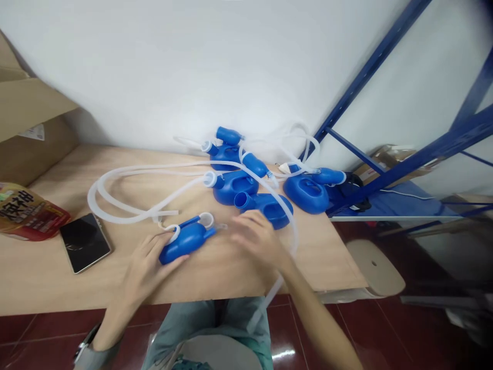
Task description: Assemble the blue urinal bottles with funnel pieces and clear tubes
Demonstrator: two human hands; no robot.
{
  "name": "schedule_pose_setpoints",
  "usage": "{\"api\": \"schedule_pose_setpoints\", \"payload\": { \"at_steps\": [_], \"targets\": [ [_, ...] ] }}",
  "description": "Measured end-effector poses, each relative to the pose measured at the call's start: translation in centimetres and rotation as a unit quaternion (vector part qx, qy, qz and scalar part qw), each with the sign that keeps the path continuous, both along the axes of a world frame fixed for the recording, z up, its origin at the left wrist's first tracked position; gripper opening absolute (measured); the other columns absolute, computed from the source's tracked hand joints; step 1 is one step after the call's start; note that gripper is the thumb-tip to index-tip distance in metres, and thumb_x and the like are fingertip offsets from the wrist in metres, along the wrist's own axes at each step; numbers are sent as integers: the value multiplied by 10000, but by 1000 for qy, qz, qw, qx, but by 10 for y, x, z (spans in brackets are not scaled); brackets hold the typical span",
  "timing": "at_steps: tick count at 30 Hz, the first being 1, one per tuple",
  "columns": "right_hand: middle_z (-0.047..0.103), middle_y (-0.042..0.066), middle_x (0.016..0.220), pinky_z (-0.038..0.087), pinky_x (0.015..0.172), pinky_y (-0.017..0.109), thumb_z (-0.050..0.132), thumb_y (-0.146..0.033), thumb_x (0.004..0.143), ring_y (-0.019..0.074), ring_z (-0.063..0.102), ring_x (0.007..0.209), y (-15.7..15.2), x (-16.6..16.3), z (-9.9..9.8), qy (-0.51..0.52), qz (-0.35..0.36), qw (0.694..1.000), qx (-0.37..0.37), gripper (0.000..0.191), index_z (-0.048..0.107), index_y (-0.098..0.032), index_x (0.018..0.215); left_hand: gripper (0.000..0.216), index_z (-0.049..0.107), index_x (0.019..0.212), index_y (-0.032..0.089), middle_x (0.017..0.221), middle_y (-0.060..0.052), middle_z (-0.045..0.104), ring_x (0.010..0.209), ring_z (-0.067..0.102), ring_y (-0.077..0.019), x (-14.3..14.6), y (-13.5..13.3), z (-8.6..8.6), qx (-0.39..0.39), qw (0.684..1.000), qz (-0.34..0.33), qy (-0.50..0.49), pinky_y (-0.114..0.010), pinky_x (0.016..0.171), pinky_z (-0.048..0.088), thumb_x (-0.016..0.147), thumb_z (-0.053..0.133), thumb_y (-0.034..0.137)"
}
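Note:
My left hand (148, 259) is closed round the rear end of a small blue plastic bottle (187, 243) lying on the table, thumb along its near side. That bottle has a white-ringed mouth, a white loop at the held end and a clear tip pointing right. To its right, my right hand (260, 239) is smeared by motion, so its grip does not show. Just behind that hand lies a blue jug-shaped bottle (275, 209) with an open neck. A long translucent hose (290, 216) curves past my right wrist and hangs over the table's front edge.
More blue jug-shaped bottles (231, 187) with hoses lie toward the wall. At left are a phone (85, 242), a red-and-yellow package (31, 213) and a cardboard box (38, 149). A blue metal rack (385, 180) and a beige stool (375, 264) stand right of the wooden table (215, 277).

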State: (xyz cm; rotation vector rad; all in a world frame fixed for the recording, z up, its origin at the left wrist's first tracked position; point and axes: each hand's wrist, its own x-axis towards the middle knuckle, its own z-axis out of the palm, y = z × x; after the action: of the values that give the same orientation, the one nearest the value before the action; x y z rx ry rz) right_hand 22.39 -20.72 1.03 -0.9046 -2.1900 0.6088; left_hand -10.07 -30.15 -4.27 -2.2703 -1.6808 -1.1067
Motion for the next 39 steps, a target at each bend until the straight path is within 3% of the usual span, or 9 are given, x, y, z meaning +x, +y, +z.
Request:
{"api": "schedule_pose_setpoints", "payload": {
  "at_steps": [2, 4, 7, 10, 14, 18, 23, 33, 39],
  "targets": [
    [582, 82, 1526, 503, 1171, 502, 820, -542, 868, 312, 563, 1405, -28, -14, -8, 22, 60, 993, -95, 781, 519, -373, 1568, 508, 645, 1326, 269, 1205, -110, 778, 1088, 742, -340, 15, -5, 17, 31, 997, -76, 5, -483, 938, 590, 889, 802, 475],
    [484, 92, 1608, 528, 1147, 480, 896, -584, 759, 333, 514, 1465, -44, -22, -18, 55, 77, 982, -162, 917, 513, -378, 1566, 497, 661, 1324, 290, 1179, -87, 794, 1084, 753, -322, 35, -6, 30, 49, 990, -136, 3, -491, 966, 586, 875, 832, 418],
    [581, 104, 1457, 593, 1031, 443, 931, -574, 708, 329, 614, 1343, -52, -18, -33, 121, 14, 972, -202, 774, 670, -340, 1398, 343, 709, 1241, 301, 1160, -67, 798, 1054, 769, -275, 66, -2, 38, 50, 980, -181, -69, -455, 960, 604, 913, 804, 329],
    [628, 96, 1337, 613, 966, 423, 954, -520, 688, 309, 665, 1231, -55, -8, -43, 162, -64, 964, -202, 710, 704, -322, 1323, 71, 753, 1037, 272, 1151, -68, 784, 1048, 765, -243, 95, 8, 35, 10, 968, -133, -214, -400, 914, 625, 983, 709, 287],
    [643, 92, 1335, 605, 1000, 447, 951, -457, 684, 321, 654, 1255, -62, 7, -52, 199, -155, 946, -204, 674, 692, -303, 1286, 154, 753, 890, 249, 1088, -56, 785, 1034, 754, -245, 120, 23, 28, -21, 945, -10, -328, -411, 920, 615, 995, 681, 335],
    [660, 91, 1364, 636, 947, 458, 899, -480, 722, 322, 681, 1214, -65, 22, -59, 247, -230, 906, -255, 667, 646, -300, 1313, 202, 762, 895, 240, 1262, -81, 765, 1225, 703, -286, 132, 34, 22, -32, 951, 12, -307, -492, 1101, 534, 1010, 653, 367],
    [661, 92, 1382, 650, 891, 433, 881, -485, 737, 314, 700, 1179, -67, 32, -62, 247, -210, 910, -258, 686, 609, -307, 1341, 284, 754, 980, 239, 1328, -96, 757, 1233, 712, -284, 142, 34, 20, -142, 935, -100, -309, -461, 1046, 576, 1066, 536, 400],
    [687, 86, 1354, 614, 958, 431, 885, -484, 725, 310, 682, 1234, -69, 32, -63, 268, -180, 909, -263, 635, 578, -307, 1251, 103, 730, 1030, 244, 1247, -96, 755, 1130, 735, -260, 147, 29, 21, -63, 947, -119, -293, -426, 1008, 584, 982, 690, 326],
    [716, 85, 1291, 608, 951, 431, 885, -525, 713, 317, 697, 1191, -70, 32, -61, 233, -142, 926, -260, 636, 614, -285, 1236, 479, 535, 1397, 248, 1243, -117, 674, 1155, 676, -284, 152, 31, 23, -157, 926, -182, -291, -478, 1010, 568, 948, 672, 343]
  ]
}}
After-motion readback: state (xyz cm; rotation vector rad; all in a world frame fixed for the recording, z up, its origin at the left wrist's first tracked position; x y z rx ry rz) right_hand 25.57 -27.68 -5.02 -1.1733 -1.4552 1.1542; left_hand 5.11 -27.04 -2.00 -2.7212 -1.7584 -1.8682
